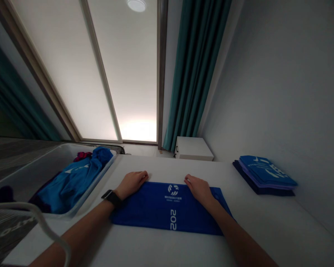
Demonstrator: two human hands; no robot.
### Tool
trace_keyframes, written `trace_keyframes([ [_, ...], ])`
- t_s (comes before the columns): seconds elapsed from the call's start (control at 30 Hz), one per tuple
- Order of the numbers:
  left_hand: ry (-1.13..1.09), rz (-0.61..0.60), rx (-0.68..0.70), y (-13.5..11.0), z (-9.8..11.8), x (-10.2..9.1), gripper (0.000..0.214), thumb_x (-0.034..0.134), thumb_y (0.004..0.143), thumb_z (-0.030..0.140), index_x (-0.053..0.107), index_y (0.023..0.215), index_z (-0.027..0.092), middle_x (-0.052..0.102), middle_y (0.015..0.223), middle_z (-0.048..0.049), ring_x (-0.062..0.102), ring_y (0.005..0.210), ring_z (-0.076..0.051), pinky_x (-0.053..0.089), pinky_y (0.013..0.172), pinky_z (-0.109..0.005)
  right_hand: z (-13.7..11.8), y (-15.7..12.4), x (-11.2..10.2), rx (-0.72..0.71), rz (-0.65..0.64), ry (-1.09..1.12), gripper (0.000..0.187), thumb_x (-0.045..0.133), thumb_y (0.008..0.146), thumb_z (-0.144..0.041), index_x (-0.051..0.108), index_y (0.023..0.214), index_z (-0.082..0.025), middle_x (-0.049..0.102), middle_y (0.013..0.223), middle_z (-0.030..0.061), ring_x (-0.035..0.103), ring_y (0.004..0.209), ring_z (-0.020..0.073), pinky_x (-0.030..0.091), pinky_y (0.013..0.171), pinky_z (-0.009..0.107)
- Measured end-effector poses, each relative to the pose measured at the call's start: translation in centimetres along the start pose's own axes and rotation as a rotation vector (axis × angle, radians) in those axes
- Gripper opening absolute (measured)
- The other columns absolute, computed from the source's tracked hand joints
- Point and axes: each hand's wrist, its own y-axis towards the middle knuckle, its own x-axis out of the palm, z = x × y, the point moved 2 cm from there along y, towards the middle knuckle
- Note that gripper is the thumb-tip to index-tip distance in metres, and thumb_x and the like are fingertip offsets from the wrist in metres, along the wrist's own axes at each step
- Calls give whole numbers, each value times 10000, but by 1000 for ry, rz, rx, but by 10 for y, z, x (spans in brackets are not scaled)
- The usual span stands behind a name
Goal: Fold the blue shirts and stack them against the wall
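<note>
A folded blue shirt with a white round logo and the digits "202" lies flat on the white table, stretched in a long strip before me. At its far edge, toward the left, my left hand is closed with the fingers curled at the fabric. My right hand rests over the far edge right of the logo, thumb and fingers pinched together there. Both forearms reach across the shirt's ends and cover parts of it. A dark watch is on my left wrist.
Left of the table, a translucent plastic bin holds crumpled blue and dark clothes. A stack of folded garments sits at the right by the wall. Behind the table stands a white cabinet. A white cable curves across the lower left.
</note>
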Motion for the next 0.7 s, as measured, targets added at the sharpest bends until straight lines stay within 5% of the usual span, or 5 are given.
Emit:
trace_keyframes([
  [0.4, 2, 39, -97, -11, -19, 1, 279, 346, 995, 344, 597, 1021, 226, 715, 906, -63, 673, 827, -220, 426, 702, -274, -1, 6, -9, 33, -62, -122, 279, 306, 1023, -338, 567, 1038, -242, 725, 967, 44, 690, 872, 200, 399, 647, 258],
  [0.7, -21, 39, -102, -9, -18, 0, 266, 364, 989, 331, 601, 998, 209, 709, 908, -70, 668, 832, -224, 435, 711, -282, 45, -12, -11, 128, -45, -150, 303, 299, 1021, -336, 583, 1062, -238, 734, 942, 58, 691, 868, 208, 385, 632, 254],
])
